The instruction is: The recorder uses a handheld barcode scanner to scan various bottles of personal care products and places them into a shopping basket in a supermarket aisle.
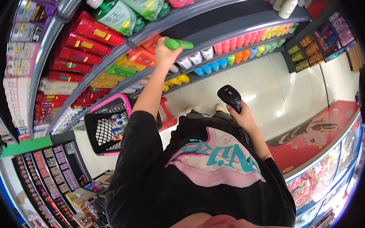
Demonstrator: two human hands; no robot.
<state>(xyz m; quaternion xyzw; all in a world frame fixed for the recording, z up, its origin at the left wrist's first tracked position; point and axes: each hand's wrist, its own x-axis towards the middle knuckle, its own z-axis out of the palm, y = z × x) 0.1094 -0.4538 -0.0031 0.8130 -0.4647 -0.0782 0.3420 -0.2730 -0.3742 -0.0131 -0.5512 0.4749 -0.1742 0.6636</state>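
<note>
My left hand (164,54) is shut on a green bottle (179,44), held tilted in front of the shelf. Orange packs (142,56) stand close beside that hand on the shelf board. In my right hand (243,114) is a black handheld barcode scanner (229,94), gripped by its handle above the tiled floor. The scanner's head points up and away from me. Beyond the green bottle runs a dark shelf board (215,22).
Green pump bottles (118,16) and red packs (86,44) fill shelves at left. A pink-rimmed basket (124,100) holds bottles; fingertips (118,137) show at its side. Colourful bottles (238,57) line the lower shelf. A red-topped freezer (313,135) stands right.
</note>
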